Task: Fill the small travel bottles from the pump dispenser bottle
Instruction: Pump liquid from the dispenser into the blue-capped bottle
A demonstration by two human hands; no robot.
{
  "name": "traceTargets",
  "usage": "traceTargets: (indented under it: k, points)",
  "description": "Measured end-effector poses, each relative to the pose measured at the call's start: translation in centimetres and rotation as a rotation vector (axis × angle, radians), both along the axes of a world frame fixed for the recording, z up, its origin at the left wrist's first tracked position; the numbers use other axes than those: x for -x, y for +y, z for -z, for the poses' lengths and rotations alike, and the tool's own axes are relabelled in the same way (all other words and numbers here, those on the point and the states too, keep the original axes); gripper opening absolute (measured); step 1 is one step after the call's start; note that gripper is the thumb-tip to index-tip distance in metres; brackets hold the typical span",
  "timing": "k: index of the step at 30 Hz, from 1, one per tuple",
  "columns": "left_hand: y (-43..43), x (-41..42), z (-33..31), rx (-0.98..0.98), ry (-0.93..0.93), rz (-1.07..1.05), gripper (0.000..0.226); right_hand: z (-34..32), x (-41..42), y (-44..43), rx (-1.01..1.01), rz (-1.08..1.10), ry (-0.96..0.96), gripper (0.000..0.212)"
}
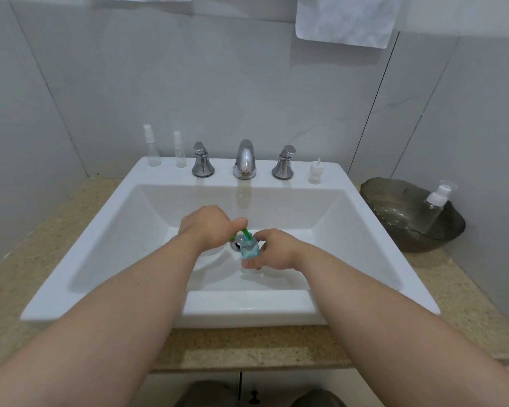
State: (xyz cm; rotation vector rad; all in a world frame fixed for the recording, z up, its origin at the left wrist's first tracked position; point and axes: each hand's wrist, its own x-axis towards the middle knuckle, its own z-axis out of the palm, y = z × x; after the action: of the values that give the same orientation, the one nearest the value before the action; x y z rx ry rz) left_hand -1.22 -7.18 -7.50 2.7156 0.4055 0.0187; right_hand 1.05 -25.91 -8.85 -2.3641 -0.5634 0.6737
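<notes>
Both hands are over the white sink (247, 306) basin, near the drain. My left hand (206, 227) is closed over the head of the pump dispenser bottle; its pale body (215, 251) shows just below the hand. The green nozzle (246, 232) sticks out from under my thumb and points into the mouth of a small clear travel bottle (249, 250). That bottle holds blue-green liquid and is gripped upright by my right hand (274, 249). Two clear spray travel bottles (153, 148) (180, 151) stand with nothing visible inside at the back left of the sink ledge.
A chrome faucet (244, 160) with two handles (202, 163) (283, 163) stands at the back of the sink. A small white cap (315, 171) sits right of them. A dark glass bowl (394, 201) on the stone counter holds a clear pump bottle (434, 207). Towels hang above.
</notes>
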Motion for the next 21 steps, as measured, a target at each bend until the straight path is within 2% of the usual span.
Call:
traceTargets:
  k: [14, 21]
  points:
    - [-0.02, 0.19, -0.12, 0.017, 0.006, -0.019, 0.048, -0.09, 0.06, -0.08, 0.029, -0.003, -0.011, 0.051]
    - [-0.27, 0.28, 0.07, 0.022, 0.006, -0.026, 0.061, -0.04, -0.06, -0.05, 0.015, 0.013, 0.021, 0.045]
